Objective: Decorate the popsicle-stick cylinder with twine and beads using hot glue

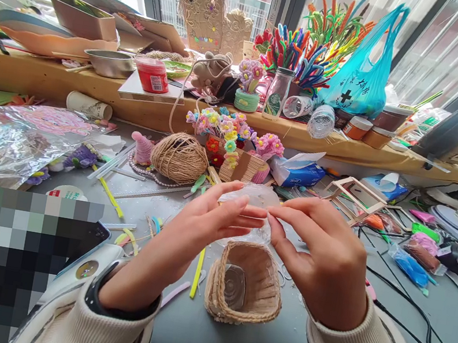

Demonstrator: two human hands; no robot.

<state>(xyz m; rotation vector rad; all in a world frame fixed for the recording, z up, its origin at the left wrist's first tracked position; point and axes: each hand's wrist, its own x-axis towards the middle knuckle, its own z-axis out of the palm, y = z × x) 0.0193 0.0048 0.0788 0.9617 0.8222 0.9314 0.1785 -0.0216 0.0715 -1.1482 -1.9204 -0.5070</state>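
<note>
My left hand (215,213) is stretched out flat with its fingers extended. Its fingertips meet the pinched thumb and fingers of my right hand (322,257). Whatever sits in that pinch, if anything, is too small to make out. Just below both hands, a small woven basket (266,315) with a braided rope rim stands on the grey table, apart from my fingers. A clear plastic bottom shows inside it. Behind my fingertips lies a crumpled translucent plastic piece (258,194), partly hidden by my hands.
Farther back are a ball of twine (181,157), crocheted flowers (223,126) and a blue tissue pack (299,169). A black cable (401,323) curves along the right. Yellow strips (197,271) and scraps lie at left. Jars and pipe cleaners (294,56) crowd the shelf.
</note>
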